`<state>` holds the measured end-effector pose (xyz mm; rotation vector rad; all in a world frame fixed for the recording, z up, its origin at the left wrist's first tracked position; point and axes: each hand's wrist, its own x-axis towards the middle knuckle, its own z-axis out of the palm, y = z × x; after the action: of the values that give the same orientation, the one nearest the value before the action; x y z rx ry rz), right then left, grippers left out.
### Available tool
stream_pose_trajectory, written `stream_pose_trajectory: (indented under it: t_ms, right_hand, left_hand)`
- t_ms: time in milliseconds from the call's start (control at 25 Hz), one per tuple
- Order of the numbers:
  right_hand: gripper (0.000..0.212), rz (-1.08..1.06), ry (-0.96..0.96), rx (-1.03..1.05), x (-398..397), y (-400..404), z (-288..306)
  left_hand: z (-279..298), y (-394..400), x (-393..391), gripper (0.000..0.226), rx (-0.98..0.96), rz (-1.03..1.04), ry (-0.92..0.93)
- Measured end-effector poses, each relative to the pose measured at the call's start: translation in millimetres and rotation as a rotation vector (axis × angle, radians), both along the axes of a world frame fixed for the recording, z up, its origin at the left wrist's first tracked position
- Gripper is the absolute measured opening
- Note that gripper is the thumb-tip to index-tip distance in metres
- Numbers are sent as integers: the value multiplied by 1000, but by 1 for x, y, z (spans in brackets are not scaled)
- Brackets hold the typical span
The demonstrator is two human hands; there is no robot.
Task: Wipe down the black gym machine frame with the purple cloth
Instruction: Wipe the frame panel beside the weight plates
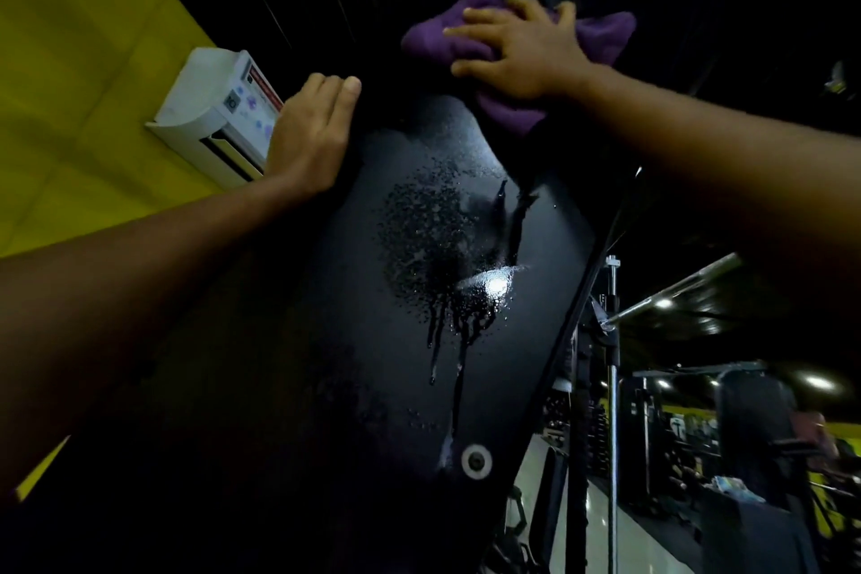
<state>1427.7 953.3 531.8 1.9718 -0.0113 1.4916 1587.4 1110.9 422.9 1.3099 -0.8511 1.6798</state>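
The black gym machine frame (326,340) fills the middle of the view as a broad dark panel. A patch of spray droplets with drips running down sits at its centre, above a silver bolt. My right hand (517,47) lies flat with fingers spread on the purple cloth (433,37), pressing it against the upper part of the panel. My left hand (310,135) grips the panel's left edge, fingers curled over it.
A white wall-mounted air conditioner (209,107) hangs on the yellow wall (70,61) just left of my left hand. At the right stand chrome bars (612,387) and other dark gym machines (755,424), with ceiling lights behind.
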Motion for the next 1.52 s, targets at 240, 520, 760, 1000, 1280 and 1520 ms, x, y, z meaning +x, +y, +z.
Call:
stream_pose_trajectory:
  t_ms: [240,520,760,1000,1280,1520]
  right_hand:
    - [58,-37,245,-251,10,13,-42]
    - [66,26,69,-76,-39,-45,-4]
    - [53,-7,78,-155,-9,-18,-45]
    - [66,70,276,-275,-52,-59,-46]
    - [55,-55,-9,-75,-9,-14,-76]
    - [64,39,278,-322,-38,-44,-89]
  left_hand:
    - [26,2,-20,52,-103,17,92]
    - [29,-8,-4,45,127,-8,67]
    - [31,-7,-1,46,138,-18,53]
    - [31,-4,-1,46,160,-14,41]
    - [32,-5,-2,45,140,-14,48]
    - [31,-4,1,46,153,17,43]
